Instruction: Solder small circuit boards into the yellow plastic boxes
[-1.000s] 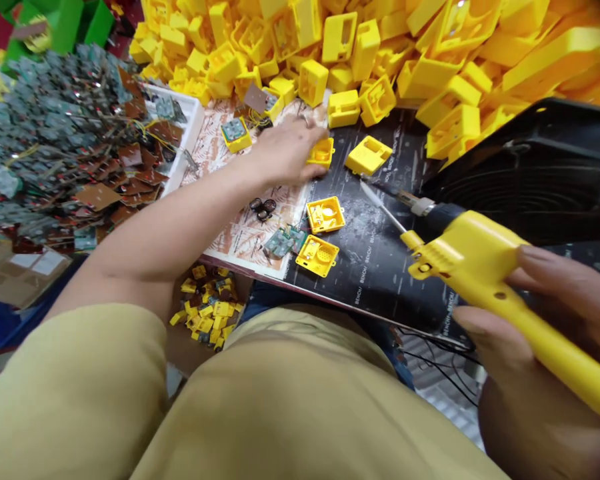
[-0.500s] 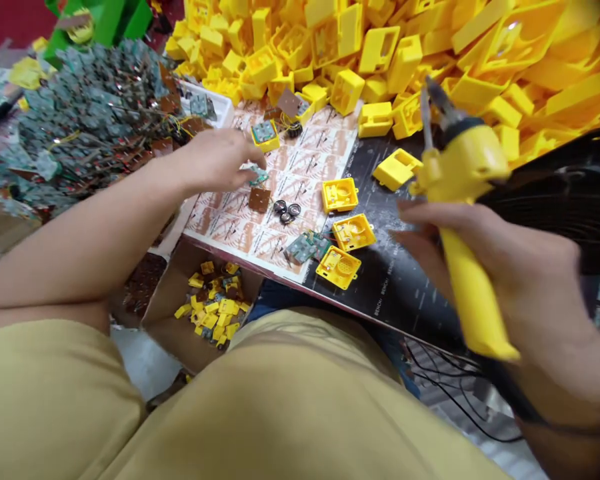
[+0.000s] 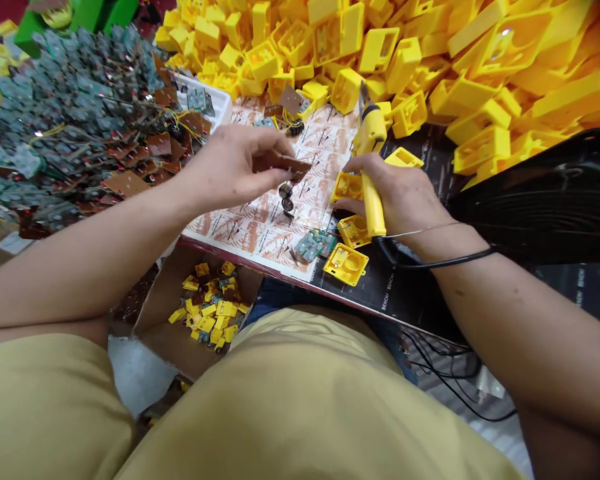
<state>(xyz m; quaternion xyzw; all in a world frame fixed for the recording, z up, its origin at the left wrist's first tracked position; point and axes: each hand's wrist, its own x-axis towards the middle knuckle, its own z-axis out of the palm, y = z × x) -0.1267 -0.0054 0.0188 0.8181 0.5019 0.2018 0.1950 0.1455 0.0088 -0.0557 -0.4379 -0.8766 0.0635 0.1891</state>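
Yellow plastic fills the head view: a heap of yellow housings (image 3: 380,47) is banked along the far edge of the work surface. The left hand (image 3: 240,163) is closed in a pinch, thumb and fingertips gripping a small brown board (image 3: 286,165) that it holds just above the printed sheet (image 3: 250,227). The right hand (image 3: 400,193) is wrapped in a fist around the handle of a yellow soldering iron (image 3: 373,167), whose metal tip points up and away towards the heap. Its black cord (image 3: 430,263) loops under the wrist. Brown board and iron sit close together, between the two hands, not touching.

Just beside the right hand, three open housings lie on the black mat (image 3: 405,293): one (image 3: 347,187) against the fingers, one (image 3: 354,230) under the palm, one (image 3: 346,263) nearer the body. A green circuit board (image 3: 313,245) lies next to them, and two black round parts (image 3: 286,197) rest below the pinched board. Far left is a pile of circuit boards (image 3: 70,100); a cardboard box (image 3: 165,333) of small yellow bits sits below the table edge.
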